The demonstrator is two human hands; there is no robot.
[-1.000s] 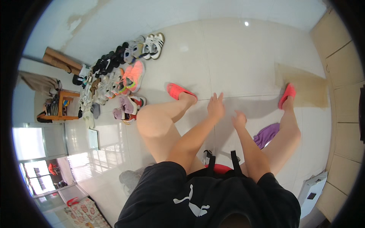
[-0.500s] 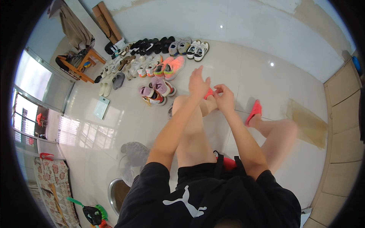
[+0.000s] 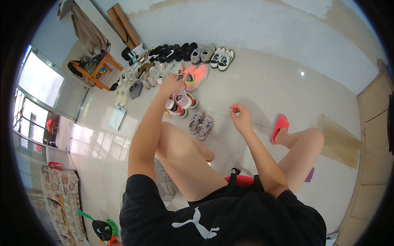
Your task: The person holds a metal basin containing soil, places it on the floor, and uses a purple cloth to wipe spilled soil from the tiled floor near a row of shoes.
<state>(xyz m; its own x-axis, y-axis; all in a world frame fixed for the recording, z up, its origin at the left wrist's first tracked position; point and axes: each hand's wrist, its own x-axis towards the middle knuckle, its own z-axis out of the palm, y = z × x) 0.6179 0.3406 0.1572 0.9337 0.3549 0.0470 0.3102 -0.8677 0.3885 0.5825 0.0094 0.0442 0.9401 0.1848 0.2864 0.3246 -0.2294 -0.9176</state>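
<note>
My left hand (image 3: pixel 171 85) reaches out beside the coral sneakers (image 3: pixel 198 77), fingers extended toward them and partly hard to make out. I see no shoe gripped in it. Just below it are the lilac sneakers (image 3: pixel 183 99) with red and white soles, partly covered by my hand and wrist. My right hand (image 3: pixel 241 117) hovers over the floor with loosely curled fingers, apart from the thumb, holding nothing. Between my hands a pair of small greyish-pink shoes (image 3: pixel 201 125) sits on the tiles. On my right foot is a red slipper (image 3: pixel 280 128); my left foot is mostly hidden behind my leg.
Rows of shoes (image 3: pixel 170 52) line the wall. A glass-like scale (image 3: pixel 117 117) lies to the left, near a wooden stool (image 3: pixel 102 69) with cloth on it. A brown mat (image 3: pixel 340 141) and wooden cabinets (image 3: pixel 375 151) are at the right. Beneath me is a red seat (image 3: pixel 240 181).
My left hand has swung left to the coral sneakers, away from my right hand. My left leg has drawn back and left, uncovering the greyish-pink shoes. The view has shifted slightly.
</note>
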